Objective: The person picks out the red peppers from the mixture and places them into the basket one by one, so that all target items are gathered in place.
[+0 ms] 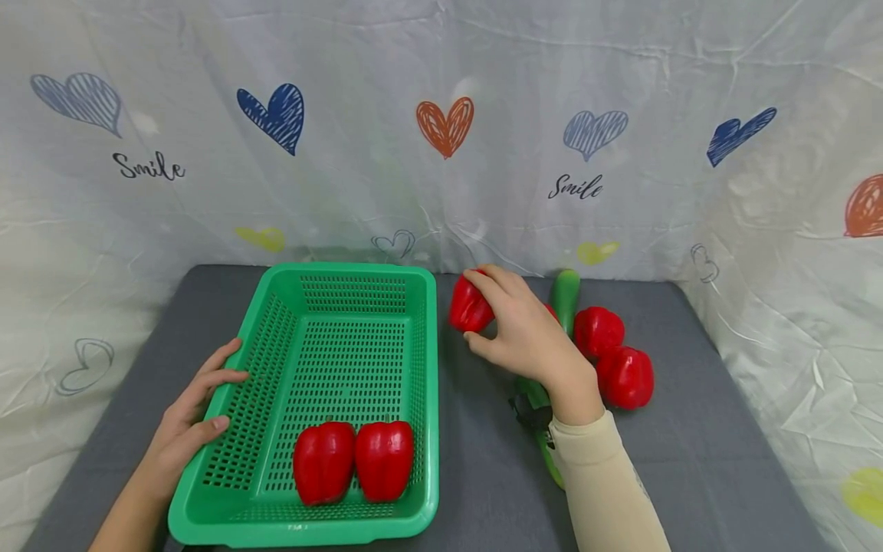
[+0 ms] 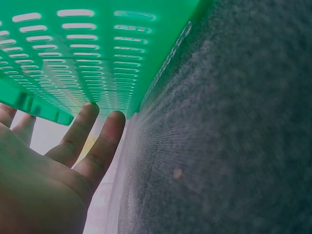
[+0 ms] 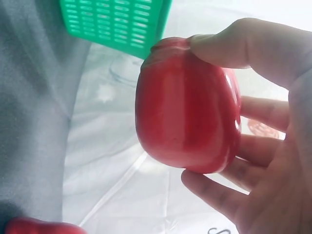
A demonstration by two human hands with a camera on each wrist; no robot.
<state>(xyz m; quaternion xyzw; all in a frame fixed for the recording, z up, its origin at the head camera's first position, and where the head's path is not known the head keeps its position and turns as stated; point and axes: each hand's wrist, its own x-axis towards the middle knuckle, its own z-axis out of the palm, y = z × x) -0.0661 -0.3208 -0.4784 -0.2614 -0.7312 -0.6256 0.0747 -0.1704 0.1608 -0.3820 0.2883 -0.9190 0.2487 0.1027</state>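
My right hand (image 1: 527,326) holds a red bell pepper (image 1: 471,304) just right of the basket. The right wrist view shows this bell pepper (image 3: 183,109) between the thumb and the fingers, raised off the table. My left hand (image 1: 189,418) holds the left rim of a green perforated basket (image 1: 429,383). Thumb and some fingers lie over that rim; in the left wrist view two fingers (image 2: 105,144) reach underneath it along the outer wall. Inside the basket, two red bell peppers (image 1: 324,464) (image 1: 385,461) sit side by side at the near end.
Right of my right arm lie two more red bell peppers (image 1: 599,331) (image 1: 625,377). A green cucumber (image 1: 566,295) lies at the back, and another long green vegetable (image 1: 548,456) is partly hidden under my wrist. The grey tabletop (image 1: 697,452) meets a white printed curtain (image 1: 510,61) behind.
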